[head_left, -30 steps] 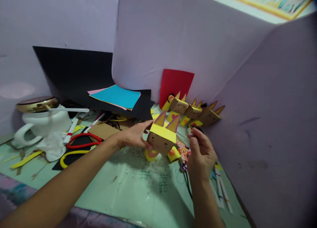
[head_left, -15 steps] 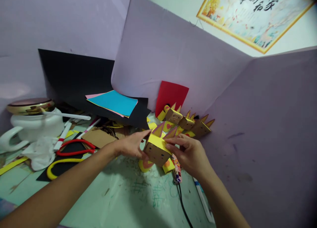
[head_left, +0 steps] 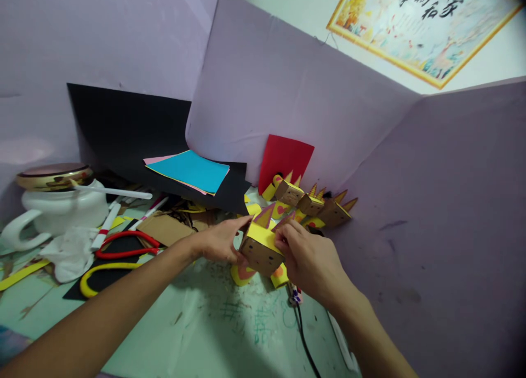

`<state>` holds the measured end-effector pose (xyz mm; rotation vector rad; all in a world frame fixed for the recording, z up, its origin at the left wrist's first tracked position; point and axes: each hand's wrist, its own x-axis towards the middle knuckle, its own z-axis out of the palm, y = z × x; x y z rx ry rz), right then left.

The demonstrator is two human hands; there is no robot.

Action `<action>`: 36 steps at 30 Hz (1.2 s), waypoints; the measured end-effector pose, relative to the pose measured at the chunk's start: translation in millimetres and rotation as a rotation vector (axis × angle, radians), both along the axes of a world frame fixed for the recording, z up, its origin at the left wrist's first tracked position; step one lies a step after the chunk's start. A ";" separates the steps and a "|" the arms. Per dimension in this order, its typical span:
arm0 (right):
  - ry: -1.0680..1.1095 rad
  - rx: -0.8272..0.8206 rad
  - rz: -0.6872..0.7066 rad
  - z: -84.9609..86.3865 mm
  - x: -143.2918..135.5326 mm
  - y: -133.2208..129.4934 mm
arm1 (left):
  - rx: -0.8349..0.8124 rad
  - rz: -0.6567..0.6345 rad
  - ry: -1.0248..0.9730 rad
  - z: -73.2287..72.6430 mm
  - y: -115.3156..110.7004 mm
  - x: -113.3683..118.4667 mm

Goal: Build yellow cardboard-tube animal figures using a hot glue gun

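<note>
A small cardboard box figure [head_left: 259, 255] with a yellow paper top and dots drawn on its front is in the middle of the head view. My left hand [head_left: 222, 240] grips it by its left side. Two brown-and-purple pointed spikes stand on top; the left cardboard spike [head_left: 263, 217] shows plainly. My right hand [head_left: 310, 257] is closed with curled fingers at the right spike, covering most of it. Yellow paper pieces with orange hearts [head_left: 243, 274] are beneath the box. Under my right wrist, a patterned tool [head_left: 295, 296] with a black cord is mostly hidden.
Several similar spiked cardboard figures [head_left: 311, 204] stand behind, near a red sheet [head_left: 284, 158]. Blue paper [head_left: 191, 171] lies on black card at the back. Red-handled scissors [head_left: 127, 245], a yellow handle [head_left: 88, 282] and a white mug [head_left: 61, 209] are at left. Purple panels enclose the table.
My right hand has turned and curled its fingers in over the right spike, covering more of the patterned tool. My left hand and the box figure stay nearly in place.
</note>
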<state>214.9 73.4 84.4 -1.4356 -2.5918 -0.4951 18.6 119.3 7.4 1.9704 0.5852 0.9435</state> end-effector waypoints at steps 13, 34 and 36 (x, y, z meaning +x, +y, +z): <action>0.982 0.254 -0.166 -23.1 75.1 -8.0 | -0.077 -0.005 -0.016 5.9 -3.4 0.0; 1.537 -0.603 0.195 -90.9 -0.8 5.3 | -0.247 -0.054 -0.056 0.6 -1.8 -1.7; 1.543 -0.596 0.229 -91.1 -0.4 5.8 | -0.259 -0.045 -0.037 1.1 -2.9 -1.5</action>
